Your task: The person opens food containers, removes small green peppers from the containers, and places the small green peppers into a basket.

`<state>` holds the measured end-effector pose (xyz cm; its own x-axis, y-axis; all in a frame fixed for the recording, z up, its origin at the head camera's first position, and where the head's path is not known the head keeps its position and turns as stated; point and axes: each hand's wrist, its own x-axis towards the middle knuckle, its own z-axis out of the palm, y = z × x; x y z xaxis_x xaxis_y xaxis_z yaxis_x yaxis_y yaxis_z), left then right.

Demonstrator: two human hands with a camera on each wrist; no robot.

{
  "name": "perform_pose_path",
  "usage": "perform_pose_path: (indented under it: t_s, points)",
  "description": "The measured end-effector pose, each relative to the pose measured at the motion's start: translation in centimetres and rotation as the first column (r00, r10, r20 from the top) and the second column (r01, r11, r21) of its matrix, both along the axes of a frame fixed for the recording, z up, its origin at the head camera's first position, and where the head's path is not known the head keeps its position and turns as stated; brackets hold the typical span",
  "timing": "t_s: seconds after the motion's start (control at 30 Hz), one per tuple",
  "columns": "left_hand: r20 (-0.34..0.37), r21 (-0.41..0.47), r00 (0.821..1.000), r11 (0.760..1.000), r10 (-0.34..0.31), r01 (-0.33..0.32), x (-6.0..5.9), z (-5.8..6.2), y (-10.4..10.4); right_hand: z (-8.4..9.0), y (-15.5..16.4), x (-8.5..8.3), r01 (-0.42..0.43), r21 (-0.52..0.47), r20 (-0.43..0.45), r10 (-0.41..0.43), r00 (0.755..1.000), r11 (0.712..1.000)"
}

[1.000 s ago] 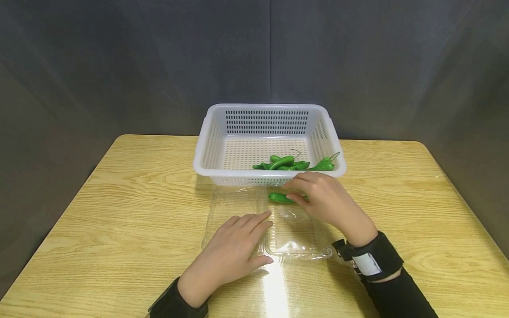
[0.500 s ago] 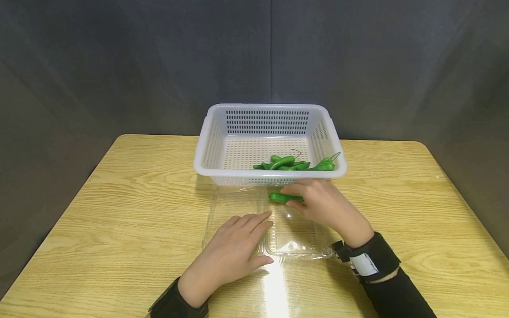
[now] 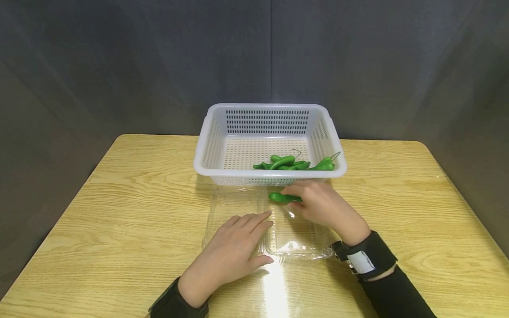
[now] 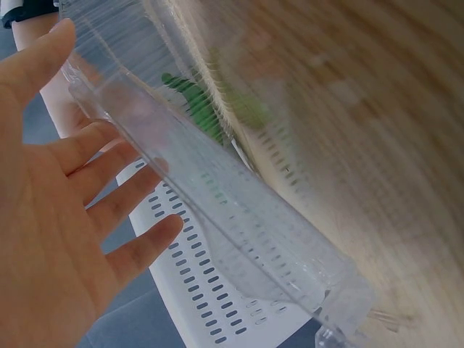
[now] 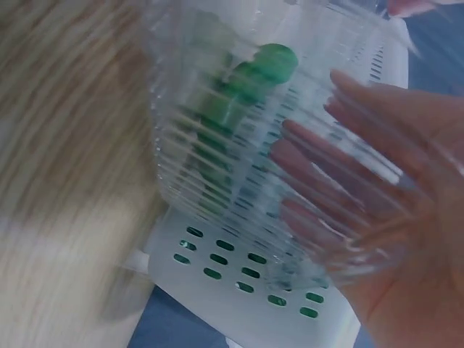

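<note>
A clear plastic clamshell box (image 3: 298,236) lies spread out in front of the basket, lid half on the left. One green chili pepper (image 3: 280,198) lies crosswise at the far end of its right half. My right hand (image 3: 324,205) is over that half, thumb and fingertips close about the pepper's right end; in the right wrist view the fingers (image 5: 308,156) are spread, seen through the plastic, with the pepper (image 5: 250,80) apart from them. My left hand (image 3: 228,251) rests with extended fingers over the lid half and the hinge; the left wrist view shows its fingers (image 4: 138,243) straight beside the clear wall.
A white perforated basket (image 3: 203,154) stands behind the clamshell, with several green chili peppers (image 3: 284,163) heaped at its near right side. The wooden table (image 3: 119,212) reaches out to both sides. A dark grey curtain (image 3: 159,66) hangs behind it.
My right hand has dropped slightly toward the near side, its fingertips now lower about the pepper's right end. The pepper and my left hand stay in place.
</note>
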<state>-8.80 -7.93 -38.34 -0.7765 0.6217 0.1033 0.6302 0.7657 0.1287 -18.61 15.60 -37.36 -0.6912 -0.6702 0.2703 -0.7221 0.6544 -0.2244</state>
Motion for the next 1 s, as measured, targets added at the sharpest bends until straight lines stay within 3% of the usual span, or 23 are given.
perform_pose_path:
  t_s: [1.0]
  points:
    - [-0.017,0.008,1.000,1.000,-0.003,0.003,0.0,-0.2,-0.1,-1.2,-0.3,-0.2,0.056,0.063,0.099,-0.062,0.993,0.996]
